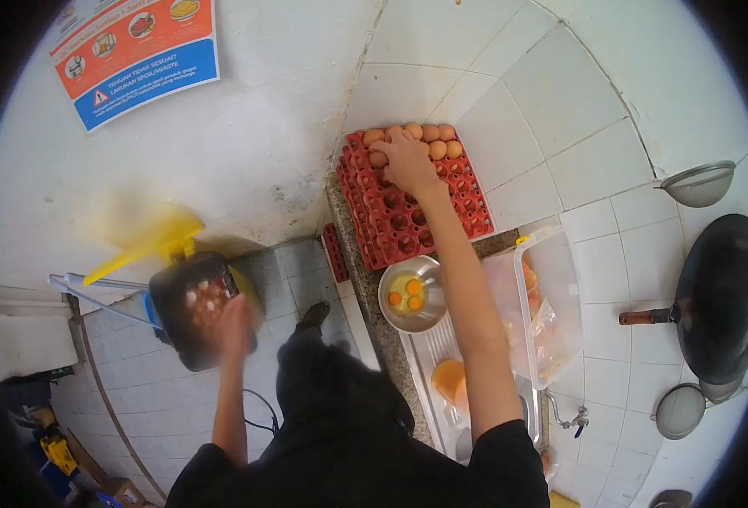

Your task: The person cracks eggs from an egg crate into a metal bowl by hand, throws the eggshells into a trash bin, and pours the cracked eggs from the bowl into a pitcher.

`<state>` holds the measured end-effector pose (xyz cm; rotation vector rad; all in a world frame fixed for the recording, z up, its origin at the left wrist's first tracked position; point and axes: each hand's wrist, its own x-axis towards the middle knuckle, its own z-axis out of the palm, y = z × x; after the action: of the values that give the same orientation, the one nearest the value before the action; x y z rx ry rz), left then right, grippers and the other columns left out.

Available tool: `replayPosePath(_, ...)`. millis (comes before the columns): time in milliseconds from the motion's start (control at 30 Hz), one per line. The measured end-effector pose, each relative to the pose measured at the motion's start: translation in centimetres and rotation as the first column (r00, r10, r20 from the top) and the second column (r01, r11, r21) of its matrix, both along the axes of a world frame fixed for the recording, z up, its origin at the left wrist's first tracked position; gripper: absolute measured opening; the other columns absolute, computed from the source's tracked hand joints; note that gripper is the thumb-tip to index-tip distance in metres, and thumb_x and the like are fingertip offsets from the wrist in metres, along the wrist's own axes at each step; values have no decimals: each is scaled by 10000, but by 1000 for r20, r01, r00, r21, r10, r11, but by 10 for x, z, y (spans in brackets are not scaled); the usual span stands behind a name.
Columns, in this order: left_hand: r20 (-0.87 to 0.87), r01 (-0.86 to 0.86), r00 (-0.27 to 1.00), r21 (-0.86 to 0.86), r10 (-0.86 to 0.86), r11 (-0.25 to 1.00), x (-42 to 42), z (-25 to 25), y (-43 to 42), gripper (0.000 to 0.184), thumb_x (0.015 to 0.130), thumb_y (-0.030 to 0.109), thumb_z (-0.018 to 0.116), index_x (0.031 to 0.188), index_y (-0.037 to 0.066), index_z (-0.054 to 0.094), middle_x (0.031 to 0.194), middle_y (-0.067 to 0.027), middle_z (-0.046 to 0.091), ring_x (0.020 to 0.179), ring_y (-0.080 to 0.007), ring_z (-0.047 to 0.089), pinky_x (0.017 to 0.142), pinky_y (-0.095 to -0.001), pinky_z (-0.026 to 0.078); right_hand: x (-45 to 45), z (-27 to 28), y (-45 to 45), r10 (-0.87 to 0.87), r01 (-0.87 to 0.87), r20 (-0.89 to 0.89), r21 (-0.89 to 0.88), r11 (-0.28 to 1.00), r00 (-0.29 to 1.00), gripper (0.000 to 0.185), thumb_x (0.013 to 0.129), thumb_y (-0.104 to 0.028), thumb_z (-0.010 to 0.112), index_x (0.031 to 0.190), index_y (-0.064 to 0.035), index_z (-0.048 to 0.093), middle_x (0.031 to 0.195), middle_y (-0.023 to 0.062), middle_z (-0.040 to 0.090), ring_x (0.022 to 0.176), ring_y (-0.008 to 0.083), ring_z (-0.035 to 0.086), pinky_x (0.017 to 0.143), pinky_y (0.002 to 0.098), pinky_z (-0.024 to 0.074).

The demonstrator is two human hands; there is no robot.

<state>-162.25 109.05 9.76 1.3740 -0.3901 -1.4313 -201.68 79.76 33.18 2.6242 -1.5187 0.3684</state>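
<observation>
Head cam: R hand (406,161) at brown egg (378,158) in top red egg tray (399,222), counter's (381,326) far end. Fingers curled over it; can't tell if grip's clamped. Tray stack sits in wall corner, prob for backing. Steel bowl (429,320) w/ 3 yolks (414,287) by counter's L edge, just below stack, prob for short reach. L hand (237,326) blurred over bin (168,300) w/ apparent eggshells (209,298), grip unreadable; lid (141,247) up leaves mouth clear.

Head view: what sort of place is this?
Probably a food business's kitchen: there are stacked egg trays, a wok and a wall notice that mentions spoil/waste.
</observation>
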Motion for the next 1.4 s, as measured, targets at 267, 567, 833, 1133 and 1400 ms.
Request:
replayPosePath(267,-460,356,802,-144,-381,923,-174,113,-38,314,1044,325,533,1161,42,603,984,-80,626,944,-195,638,866,-376,557,-20,18,51,-193,115,675,160,980,712,369,881,-180,749,1174,-17,593,1113,120,642,1055,274,623,890,379,507)
replayPosePath(567,-606,609,562,-157,-562,778,-288,96,-49,504,1071,480,375,1168,42,604,1088,-86,633,1013,-200,617,932,-379,502,-33,-16,270,-466,452,882,388,803,70,491,850,102,690,1298,10,514,1318,138,551,1146,242,606,976,354,511)
replayPosePath(833,-517,599,644,-119,-565,792,-363,96,-63,498,1067,475,385,1160,45,616,1095,-73,645,1016,-186,617,908,-355,513,-34,-95,299,-506,632,692,93,769,514,374,897,-88,731,1245,-3,624,1133,142,673,1048,198,655,877,330,537)
replayPosePath(1133,-14,803,541,-289,-841,521,-353,91,-72,360,1008,256,614,1273,13,630,1023,-41,684,894,-83,636,746,-227,522,-72,-121,309,-567,102,578,748,656,-586,453,966,-225,671,1314,35,543,1059,109,680,859,213,705,760,317,589)
replayPosePath(1400,456,925,326,-334,-828,181,-340,88,-105,410,979,199,645,1331,-5,602,889,-100,742,795,-118,667,745,-266,523,-83,-127,299,-713,8,609,762,647,-348,404,973,-159,616,1324,25,539,1061,131,692,891,198,707,768,288,588)
